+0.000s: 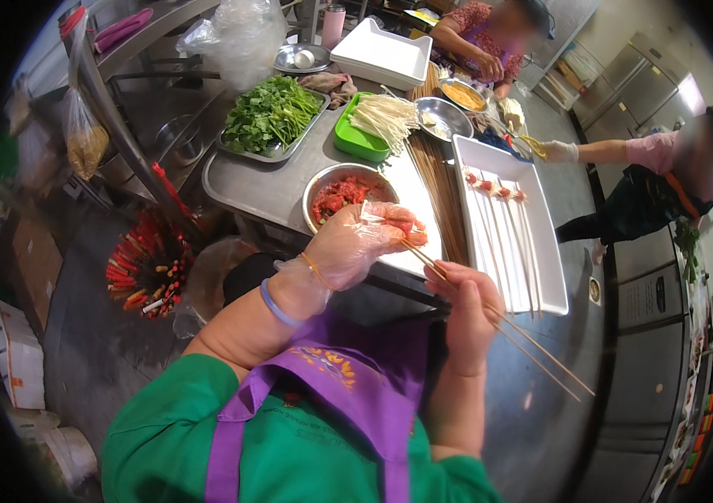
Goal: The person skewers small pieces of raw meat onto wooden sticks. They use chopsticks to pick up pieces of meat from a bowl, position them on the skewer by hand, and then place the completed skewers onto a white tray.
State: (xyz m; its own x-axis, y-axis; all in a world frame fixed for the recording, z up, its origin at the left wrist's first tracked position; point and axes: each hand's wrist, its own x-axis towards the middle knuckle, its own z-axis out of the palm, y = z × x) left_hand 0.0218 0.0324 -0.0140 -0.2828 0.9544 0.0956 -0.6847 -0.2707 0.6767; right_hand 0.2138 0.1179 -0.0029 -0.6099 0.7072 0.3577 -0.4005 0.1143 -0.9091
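My left hand (340,248), in a clear plastic glove banded at the wrist, pinches a piece of raw red meat (401,225) over the edge of a white board (416,204). Bare, my right hand (468,300) grips two thin bamboo skewers (538,349), whose upper ends meet the meat at my left fingertips. Just beyond my left hand is a steel bowl (308,210) of raw red meat (340,195) with green bits. A white tray (551,258) to the right holds several skewers threaded with red and pale pieces (496,188).
Loose bamboo skewers (441,195) lie between board and tray. Enoki mushrooms (384,116) fill a green container (361,148), beside cilantro (271,113) on a metal tray. One person (482,44) works across the table; another (664,163) reaches in from the right with yellow-handled scissors (533,148).
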